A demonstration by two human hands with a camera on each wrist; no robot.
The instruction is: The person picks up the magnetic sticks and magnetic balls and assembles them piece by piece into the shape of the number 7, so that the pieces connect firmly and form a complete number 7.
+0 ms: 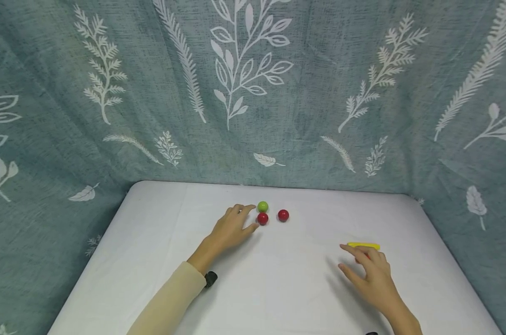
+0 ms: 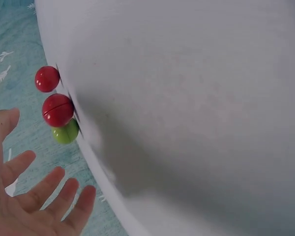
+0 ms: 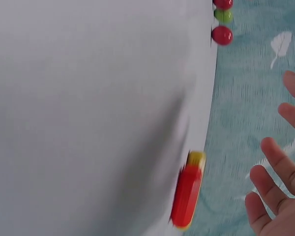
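Observation:
My left hand [image 1: 232, 228] reaches over the table with fingers spread, its fingertips right beside a green ball [image 1: 262, 206] and a red ball [image 1: 262, 218]. A second red ball [image 1: 283, 215] lies a little to the right of these. In the left wrist view all three look glossy, and the nearer red ball [image 2: 58, 110] shows a seam line. My right hand [image 1: 370, 277], fingers apart and holding nothing, hovers by a yellow bar [image 1: 363, 245] and partly covers something red beside it. In the right wrist view a red piece [image 3: 187, 194] with yellow ends lies near that hand.
A white table [image 1: 278, 288] with rounded far corners carries these things. Behind and beside it hangs a blue-green curtain [image 1: 303, 116] with white leaf patterns. A dark wrist strap [image 1: 210, 279] sits at the left sleeve [image 1: 169, 302].

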